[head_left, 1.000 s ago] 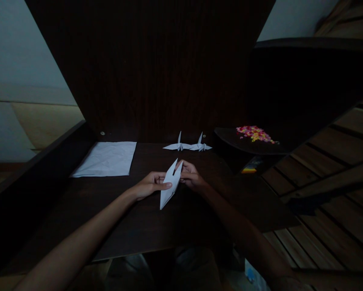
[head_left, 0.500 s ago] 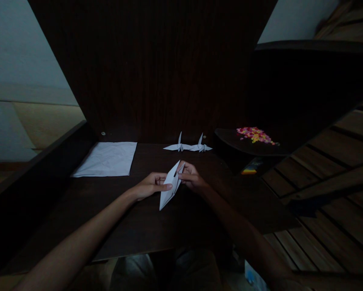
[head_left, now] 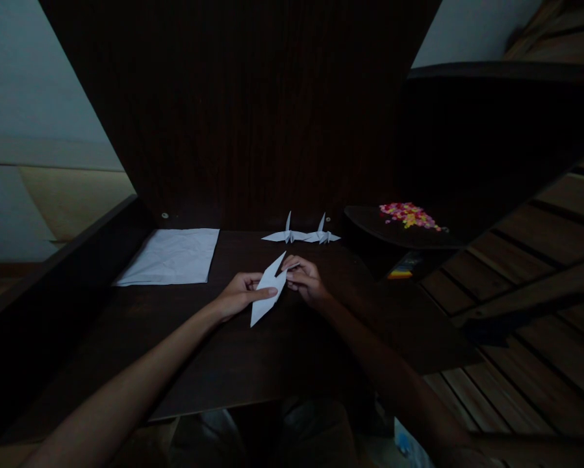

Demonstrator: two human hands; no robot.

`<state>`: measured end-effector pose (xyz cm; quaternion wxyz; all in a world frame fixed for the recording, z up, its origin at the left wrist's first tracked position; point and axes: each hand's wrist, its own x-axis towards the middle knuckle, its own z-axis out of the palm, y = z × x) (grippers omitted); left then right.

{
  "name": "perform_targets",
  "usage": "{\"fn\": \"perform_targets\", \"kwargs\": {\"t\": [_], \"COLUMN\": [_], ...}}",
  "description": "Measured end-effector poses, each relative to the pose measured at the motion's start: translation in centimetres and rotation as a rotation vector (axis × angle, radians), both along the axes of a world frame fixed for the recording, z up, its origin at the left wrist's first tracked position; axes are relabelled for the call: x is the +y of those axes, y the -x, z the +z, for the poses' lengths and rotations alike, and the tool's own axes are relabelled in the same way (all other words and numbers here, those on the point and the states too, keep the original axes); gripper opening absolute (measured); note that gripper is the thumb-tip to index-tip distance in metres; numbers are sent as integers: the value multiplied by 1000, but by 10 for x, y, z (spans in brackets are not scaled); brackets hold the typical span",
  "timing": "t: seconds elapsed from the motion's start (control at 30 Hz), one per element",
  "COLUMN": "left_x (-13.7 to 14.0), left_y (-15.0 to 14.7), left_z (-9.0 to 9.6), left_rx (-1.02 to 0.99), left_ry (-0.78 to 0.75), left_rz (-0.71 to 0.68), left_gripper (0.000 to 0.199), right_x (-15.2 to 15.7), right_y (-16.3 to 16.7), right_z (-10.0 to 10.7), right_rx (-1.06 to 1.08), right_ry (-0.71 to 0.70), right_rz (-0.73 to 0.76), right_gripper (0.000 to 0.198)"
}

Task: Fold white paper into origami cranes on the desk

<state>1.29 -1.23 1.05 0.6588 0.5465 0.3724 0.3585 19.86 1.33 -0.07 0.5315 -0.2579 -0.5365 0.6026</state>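
A white folded paper, long and pointed like a half-made origami crane, is held between my two hands above the dark desk. My left hand pinches its left side, thumb lying flat across the front and fingers behind. On the other side, my right hand grips a narrow pointed flap between thumb and fingers, bent out to the right. Behind them, against the back panel, stand two white paper cranes side by side, their wings touching or overlapping.
A stack of white paper sheets lies at the desk's left. On a rounded shelf to the right is a heap of small pink, red and yellow pieces. Below it sits a yellow-edged item. A raised side board borders the left.
My right hand has bent the narrow flap outward to the right, widening the gap from the other point. The folded paper has shifted slightly left and up.
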Motion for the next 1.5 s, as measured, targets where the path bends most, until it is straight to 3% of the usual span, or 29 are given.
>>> {"fn": "perform_targets", "kwargs": {"t": [0.3, 0.8, 1.2, 1.5], "left_x": [2, 4, 5, 4], "left_y": [-1, -3, -1, -1], "left_z": [-5, -8, -11, -12], "left_rx": [53, 103, 230, 255], "left_ry": [-97, -159, -239, -283], "left_rz": [129, 150, 131, 147], "left_gripper": [42, 36, 39, 35], "right_x": [2, 2, 3, 4], "right_y": [2, 5, 4, 7], "right_z": [-5, -5, -3, -5], "right_rx": [-71, -118, -121, -233], "right_ry": [20, -6, 45, 150], "right_rz": [-102, -235, -272, -197], "right_gripper": [28, 30, 37, 35]}}
